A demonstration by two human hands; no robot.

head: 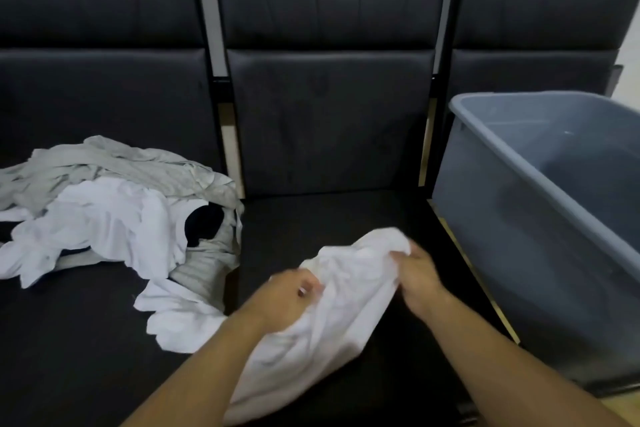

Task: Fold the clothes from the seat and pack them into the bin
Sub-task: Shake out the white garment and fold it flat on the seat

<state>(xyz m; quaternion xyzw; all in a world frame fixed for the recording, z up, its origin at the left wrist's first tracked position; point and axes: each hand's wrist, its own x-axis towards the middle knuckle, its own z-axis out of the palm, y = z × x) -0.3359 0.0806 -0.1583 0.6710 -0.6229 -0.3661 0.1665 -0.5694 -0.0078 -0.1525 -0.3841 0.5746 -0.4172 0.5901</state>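
A crumpled white garment (332, 308) hangs over the middle seat (329, 215), held between both hands. My left hand (284, 298) grips its left side with curled fingers. My right hand (419, 274) pinches its upper right edge. A pile of clothes (114, 211), white and grey with a dark piece inside, lies on the left seat. The grey plastic bin (540, 218) stands on the right seat, tilted toward me, and looks empty inside.
Three dark padded seats with tall backrests (325, 28) run across the view, with narrow gaps (228, 135) between them. A strip of light floor (620, 409) shows at the bottom right, below the bin.
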